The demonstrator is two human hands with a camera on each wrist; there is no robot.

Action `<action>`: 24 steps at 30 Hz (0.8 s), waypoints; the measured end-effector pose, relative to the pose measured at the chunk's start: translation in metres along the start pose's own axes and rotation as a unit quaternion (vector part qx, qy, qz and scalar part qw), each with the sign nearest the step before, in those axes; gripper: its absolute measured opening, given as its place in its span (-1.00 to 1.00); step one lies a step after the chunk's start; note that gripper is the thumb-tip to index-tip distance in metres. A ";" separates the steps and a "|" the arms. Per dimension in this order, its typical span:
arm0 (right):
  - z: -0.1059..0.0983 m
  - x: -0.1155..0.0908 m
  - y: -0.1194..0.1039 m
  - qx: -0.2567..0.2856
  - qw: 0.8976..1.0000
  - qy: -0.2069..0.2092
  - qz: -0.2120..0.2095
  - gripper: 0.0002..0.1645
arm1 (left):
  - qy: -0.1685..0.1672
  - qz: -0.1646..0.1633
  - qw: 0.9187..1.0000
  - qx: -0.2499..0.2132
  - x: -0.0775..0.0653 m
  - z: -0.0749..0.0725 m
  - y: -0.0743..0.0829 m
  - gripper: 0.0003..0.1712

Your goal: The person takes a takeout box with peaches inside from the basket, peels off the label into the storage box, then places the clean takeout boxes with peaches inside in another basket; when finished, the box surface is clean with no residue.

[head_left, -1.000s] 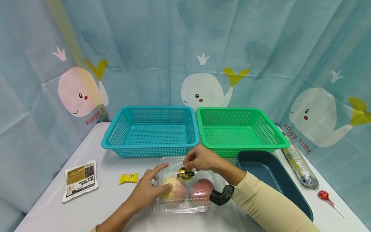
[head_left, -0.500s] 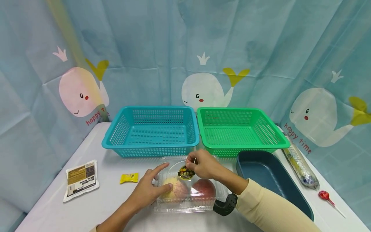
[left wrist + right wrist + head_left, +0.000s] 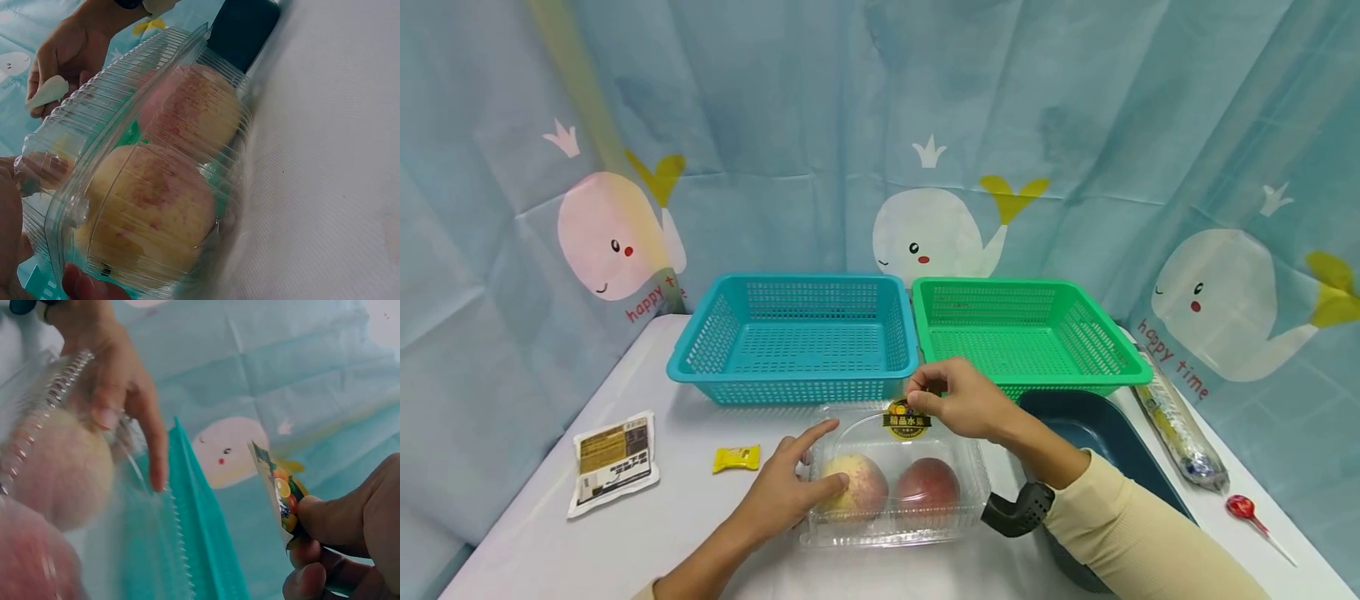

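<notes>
A clear plastic fruit box [image 3: 895, 535] stands on the table in front of me, lid closed. Two peaches [image 3: 859, 490] show through it, one yellowish-pink and one dark red. My left hand [image 3: 784, 489] grips the box's left side, thumb over the lid and index finger stretched along the edge. A black-and-gold round sticker [image 3: 907, 420] is pinched between the thumb and fingers of my right hand [image 3: 968, 402] above the far part of the lid. In the right wrist view the sticker [image 3: 282, 495] looks slightly curled and apart from the box.
Behind the box stand a blue basket [image 3: 793, 390] and a green basket [image 3: 1037, 388]. A dark blue tray [image 3: 1075, 408] lies partly under my right forearm. A wrapped long pack [image 3: 1180, 429] and a red lollipop [image 3: 1242, 507] lie right; a yellow packet [image 3: 737, 458] and white pouch [image 3: 613, 462] left.
My right hand has moved right and up, peeling the sticker off the lid and carrying it along. My left hand has stayed on the box.
</notes>
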State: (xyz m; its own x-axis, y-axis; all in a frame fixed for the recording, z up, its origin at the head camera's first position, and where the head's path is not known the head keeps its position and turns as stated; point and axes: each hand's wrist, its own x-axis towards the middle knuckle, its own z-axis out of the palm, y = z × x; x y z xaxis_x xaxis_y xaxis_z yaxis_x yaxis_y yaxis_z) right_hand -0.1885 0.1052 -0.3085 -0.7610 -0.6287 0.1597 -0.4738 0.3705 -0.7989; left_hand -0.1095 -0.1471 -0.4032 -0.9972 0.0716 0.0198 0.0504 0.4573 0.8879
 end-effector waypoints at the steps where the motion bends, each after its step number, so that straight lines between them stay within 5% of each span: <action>1: -0.004 -0.002 -0.001 -0.006 1.000 -0.002 -0.001 -0.84 | 0.000 0.001 1.000 0.001 0.000 0.000 0.000 -0.18; 12: -0.052 -0.027 -0.002 -0.039 0.999 -0.030 0.013 -0.89 | -0.005 -0.004 1.000 -0.008 0.000 0.000 -0.001 -0.19; 24: -0.105 -0.061 0.020 -0.017 0.996 -0.079 -0.028 -0.90 | -0.002 0.000 1.000 -0.009 0.000 0.001 -0.002 -0.18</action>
State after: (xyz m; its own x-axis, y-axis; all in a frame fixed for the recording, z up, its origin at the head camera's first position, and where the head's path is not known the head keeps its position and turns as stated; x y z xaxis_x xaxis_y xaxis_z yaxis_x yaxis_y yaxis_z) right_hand -0.1983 0.2230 -0.2734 -0.6554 -0.7475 0.1084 -0.5301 0.3531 -0.7709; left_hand -0.1093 -0.1475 -0.4053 -0.9970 0.0750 0.0182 0.0495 0.4407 0.8963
